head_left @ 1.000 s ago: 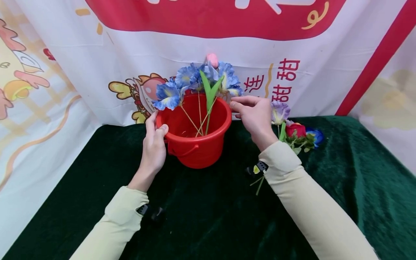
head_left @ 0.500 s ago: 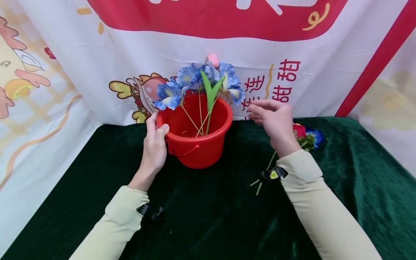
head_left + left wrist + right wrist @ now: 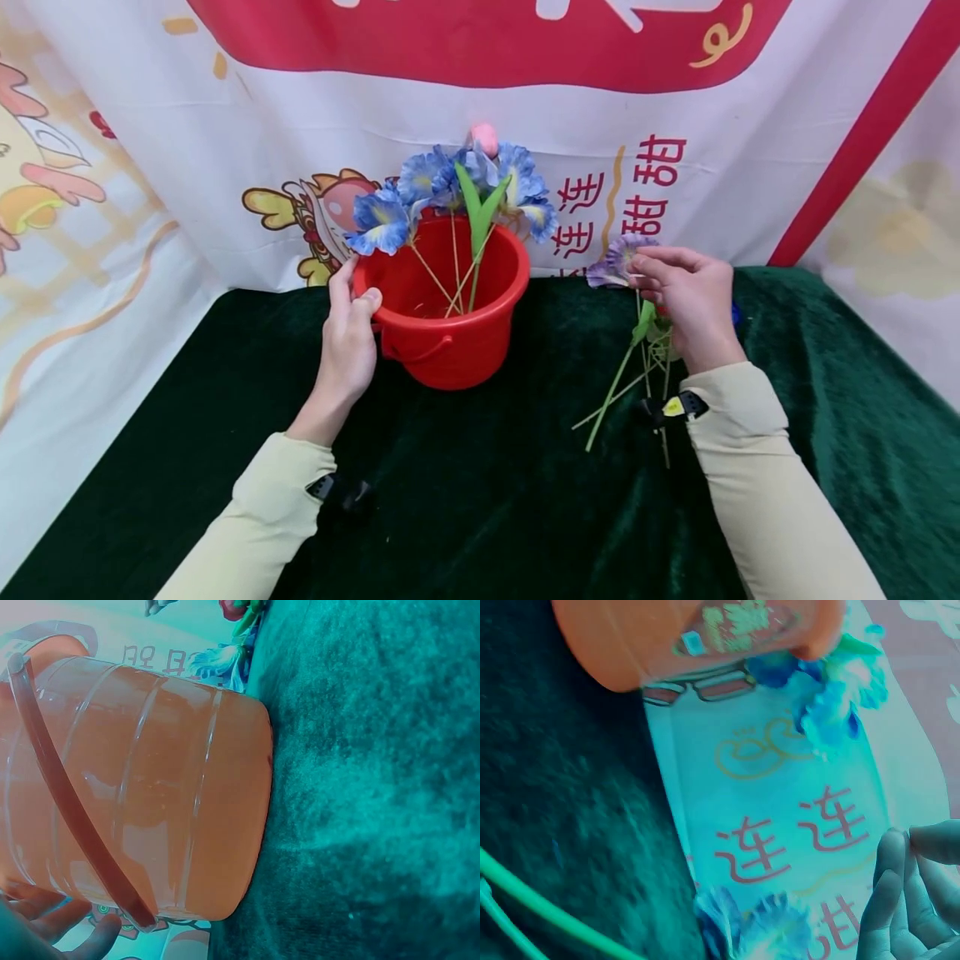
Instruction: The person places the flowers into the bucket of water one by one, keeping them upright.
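Observation:
My left hand (image 3: pixel 347 342) grips the rim of a red bucket (image 3: pixel 457 358), thumb over the edge and fingers along the outside. Several blue irises (image 3: pixel 378 218) and a pink tulip (image 3: pixel 484 138) with green leaves lean in it. In the left wrist view, fingers (image 3: pixel 67 922) lie by the bucket's side below its handle (image 3: pixel 82 825). My right hand (image 3: pixel 690 300) hovers over the loose flowers, its fingertips overlapping a purple flower (image 3: pixel 617 260) in the head view. In the right wrist view, thumb and index tips come close together with nothing seen between them, apart from the purple flower.
Loose stems (image 3: pixel 615 400) lie on the dark green cloth (image 3: pixel 480 500), their blooms partly hidden behind my right hand. A red rose (image 3: pixel 232 607) shows at the top of the left wrist view. A printed white backdrop (image 3: pixel 315 108) stands behind the bucket.
My right hand has moved away from the bucket's right rim, rightward and slightly down to the loose flowers. My left hand stays on the bucket; the head view has shifted slightly.

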Demonstrator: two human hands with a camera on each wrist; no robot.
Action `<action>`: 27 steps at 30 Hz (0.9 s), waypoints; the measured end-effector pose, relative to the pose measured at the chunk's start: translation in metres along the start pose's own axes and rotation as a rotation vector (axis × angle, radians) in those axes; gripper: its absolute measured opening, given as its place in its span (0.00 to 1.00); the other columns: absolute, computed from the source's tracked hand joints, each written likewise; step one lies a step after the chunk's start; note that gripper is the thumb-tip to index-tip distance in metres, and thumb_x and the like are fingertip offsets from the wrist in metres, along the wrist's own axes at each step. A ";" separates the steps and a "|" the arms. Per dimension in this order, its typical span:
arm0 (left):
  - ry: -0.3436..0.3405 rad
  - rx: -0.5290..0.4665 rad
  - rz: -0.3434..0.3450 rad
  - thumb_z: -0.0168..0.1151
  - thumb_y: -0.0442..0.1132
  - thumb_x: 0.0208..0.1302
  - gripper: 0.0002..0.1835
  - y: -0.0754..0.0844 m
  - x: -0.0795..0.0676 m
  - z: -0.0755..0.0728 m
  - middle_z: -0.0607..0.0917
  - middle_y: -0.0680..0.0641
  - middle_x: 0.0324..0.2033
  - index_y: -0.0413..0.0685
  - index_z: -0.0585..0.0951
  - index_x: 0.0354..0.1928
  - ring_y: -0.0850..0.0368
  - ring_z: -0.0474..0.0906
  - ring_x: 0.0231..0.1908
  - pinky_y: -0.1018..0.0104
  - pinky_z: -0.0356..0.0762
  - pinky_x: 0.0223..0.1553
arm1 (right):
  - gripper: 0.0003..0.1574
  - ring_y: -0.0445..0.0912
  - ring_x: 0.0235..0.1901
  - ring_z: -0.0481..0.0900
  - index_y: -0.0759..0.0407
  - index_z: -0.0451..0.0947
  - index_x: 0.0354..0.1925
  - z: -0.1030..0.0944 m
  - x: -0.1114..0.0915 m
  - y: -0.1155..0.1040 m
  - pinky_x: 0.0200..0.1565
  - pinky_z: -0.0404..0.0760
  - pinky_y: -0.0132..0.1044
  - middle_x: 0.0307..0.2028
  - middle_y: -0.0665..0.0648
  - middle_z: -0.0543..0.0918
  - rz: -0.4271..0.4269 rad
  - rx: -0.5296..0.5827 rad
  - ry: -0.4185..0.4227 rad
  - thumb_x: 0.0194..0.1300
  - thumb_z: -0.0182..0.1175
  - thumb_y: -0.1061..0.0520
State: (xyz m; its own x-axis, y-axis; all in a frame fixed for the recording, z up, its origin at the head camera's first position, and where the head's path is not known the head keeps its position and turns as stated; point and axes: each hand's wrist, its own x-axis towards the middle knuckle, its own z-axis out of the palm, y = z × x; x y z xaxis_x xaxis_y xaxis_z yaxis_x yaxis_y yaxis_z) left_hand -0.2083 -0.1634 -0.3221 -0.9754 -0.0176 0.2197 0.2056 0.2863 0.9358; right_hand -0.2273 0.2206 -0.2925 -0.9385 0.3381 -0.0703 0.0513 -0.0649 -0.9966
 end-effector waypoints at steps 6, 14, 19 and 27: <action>-0.003 0.004 0.007 0.36 0.51 0.82 0.35 0.001 -0.001 -0.003 0.60 0.53 0.82 0.62 0.45 0.86 0.52 0.63 0.77 0.44 0.63 0.80 | 0.10 0.39 0.31 0.91 0.48 0.92 0.44 -0.019 0.003 -0.003 0.38 0.89 0.29 0.33 0.43 0.93 0.026 0.076 0.049 0.64 0.75 0.50; -0.018 -0.015 0.004 0.35 0.51 0.82 0.34 0.001 -0.001 -0.005 0.60 0.53 0.82 0.64 0.44 0.86 0.51 0.64 0.77 0.43 0.64 0.79 | 0.09 0.41 0.28 0.92 0.50 0.92 0.42 -0.030 0.005 -0.004 0.39 0.90 0.34 0.33 0.46 0.93 0.057 0.102 0.058 0.62 0.76 0.52; -0.022 -0.019 0.000 0.36 0.51 0.82 0.34 0.000 -0.001 -0.004 0.60 0.54 0.82 0.64 0.44 0.86 0.52 0.64 0.77 0.44 0.65 0.79 | 0.02 0.41 0.27 0.91 0.49 0.91 0.39 -0.029 0.007 0.001 0.38 0.91 0.34 0.31 0.46 0.92 0.098 0.058 0.024 0.67 0.73 0.56; -0.026 -0.023 -0.003 0.36 0.52 0.82 0.35 0.000 0.000 -0.003 0.60 0.54 0.82 0.64 0.44 0.86 0.52 0.64 0.77 0.44 0.64 0.80 | 0.08 0.39 0.28 0.91 0.56 0.87 0.47 -0.028 0.011 0.014 0.37 0.90 0.33 0.29 0.44 0.91 0.117 -0.102 -0.065 0.70 0.70 0.57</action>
State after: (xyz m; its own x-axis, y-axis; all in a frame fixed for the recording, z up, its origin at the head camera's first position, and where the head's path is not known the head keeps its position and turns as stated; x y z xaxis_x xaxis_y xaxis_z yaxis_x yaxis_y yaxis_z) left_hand -0.2077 -0.1660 -0.3214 -0.9777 0.0067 0.2100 0.2043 0.2644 0.9425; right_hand -0.2279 0.2494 -0.3085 -0.9439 0.2722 -0.1868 0.1931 -0.0039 -0.9812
